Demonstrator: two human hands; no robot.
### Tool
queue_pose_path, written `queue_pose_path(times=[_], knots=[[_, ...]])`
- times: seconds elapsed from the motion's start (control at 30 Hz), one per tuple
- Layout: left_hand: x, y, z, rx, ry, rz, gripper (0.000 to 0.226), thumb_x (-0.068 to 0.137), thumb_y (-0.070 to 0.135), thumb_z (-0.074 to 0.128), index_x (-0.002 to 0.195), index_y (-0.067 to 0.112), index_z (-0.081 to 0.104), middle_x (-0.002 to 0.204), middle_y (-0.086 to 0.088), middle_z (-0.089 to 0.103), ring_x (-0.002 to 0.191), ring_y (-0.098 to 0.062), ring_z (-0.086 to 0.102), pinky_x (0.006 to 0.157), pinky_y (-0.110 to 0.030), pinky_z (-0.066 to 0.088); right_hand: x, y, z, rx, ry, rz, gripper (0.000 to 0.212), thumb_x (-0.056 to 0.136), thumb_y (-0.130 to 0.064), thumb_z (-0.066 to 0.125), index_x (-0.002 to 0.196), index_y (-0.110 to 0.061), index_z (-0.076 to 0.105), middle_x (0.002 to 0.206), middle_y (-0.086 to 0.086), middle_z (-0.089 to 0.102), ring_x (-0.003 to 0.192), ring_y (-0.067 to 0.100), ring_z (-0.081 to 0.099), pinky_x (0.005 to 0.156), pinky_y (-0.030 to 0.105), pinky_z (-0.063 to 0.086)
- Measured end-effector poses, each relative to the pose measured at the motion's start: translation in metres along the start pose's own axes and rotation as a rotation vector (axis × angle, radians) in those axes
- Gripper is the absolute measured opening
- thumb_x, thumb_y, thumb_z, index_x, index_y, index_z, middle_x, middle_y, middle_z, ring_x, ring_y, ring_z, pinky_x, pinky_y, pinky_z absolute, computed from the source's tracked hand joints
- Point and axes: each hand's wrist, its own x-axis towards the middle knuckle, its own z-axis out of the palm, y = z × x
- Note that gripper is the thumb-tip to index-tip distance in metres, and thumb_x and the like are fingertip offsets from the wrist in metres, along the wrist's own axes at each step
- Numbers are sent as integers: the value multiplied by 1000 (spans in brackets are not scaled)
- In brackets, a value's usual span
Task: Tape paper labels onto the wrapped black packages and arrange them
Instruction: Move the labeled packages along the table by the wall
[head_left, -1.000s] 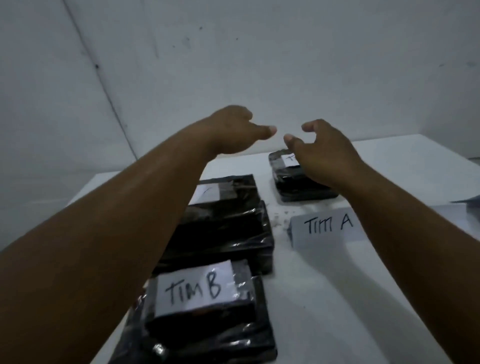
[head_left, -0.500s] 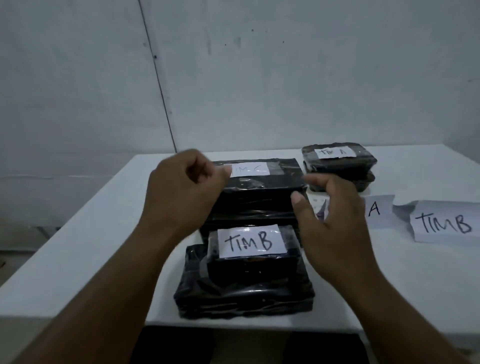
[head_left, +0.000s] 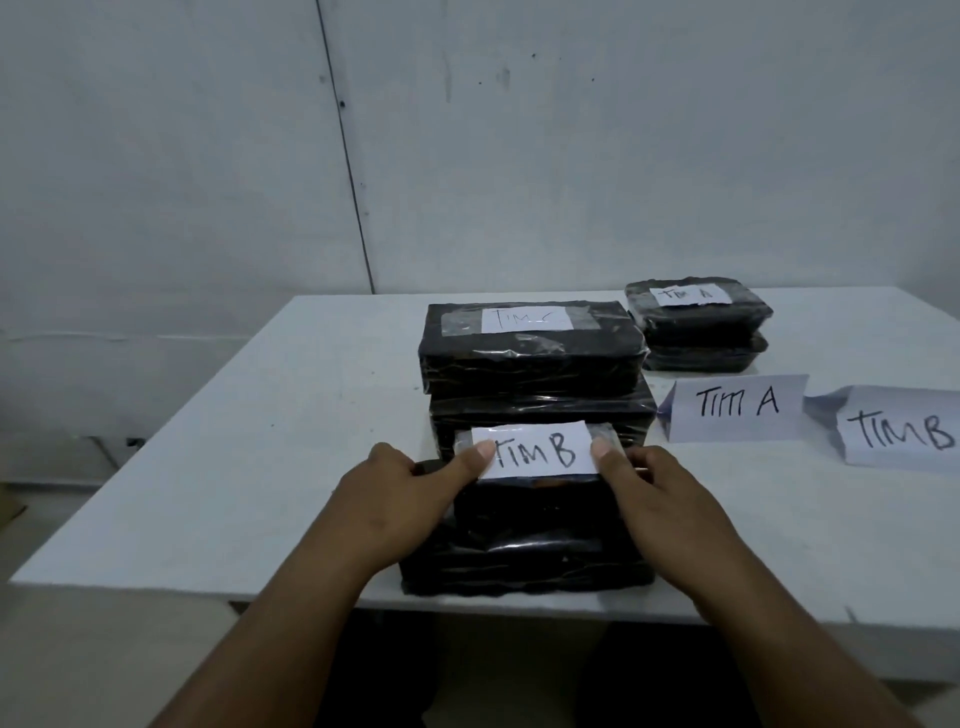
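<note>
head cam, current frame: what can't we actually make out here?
- Right loose label: cut off by the head view's right edge; only "TIMB" shows.
- Middle stack's label: faint last letter, unreadable.
- Near package: its sides are covered by the left hand and right hand, so the grip of the fingers is hidden.
- Tape on the "TIM B" label: its ends lie under the thumbs.
- Far "TIM A" stack: small, blurred print.

Both hands grip the near package (head_left: 524, 525) on the white counter (head_left: 260, 467): left hand (head_left: 395, 499) and right hand (head_left: 660, 499) press thumbs on its "TIM B" label (head_left: 535, 451). Two more stacks stand behind.
</note>
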Motion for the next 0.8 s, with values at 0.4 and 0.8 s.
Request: queue_pose_path(times=[0.4, 0.8], knots=[[-12, -8, 1, -6, 63, -3, 86, 70, 88, 51, 96, 8, 68, 91, -11, 70, 77, -14, 63, 64, -29, 45, -15, -5, -2, 95, 37, -115, 24, 94, -61, 50, 99, -39, 56, 89, -26, 54, 80, -8, 52, 62, 16, 35], [-67, 63, -17, -230, 101, 250, 64, 59, 82, 51, 98, 31, 60, 90, 11, 67, 78, -5, 64, 61, -23, 41, -39, -25, -75, 322, 245, -244, 32, 89, -61, 57, 104, -36, 70, 96, -15, 73, 81, -3, 69, 65, 21, 49]])
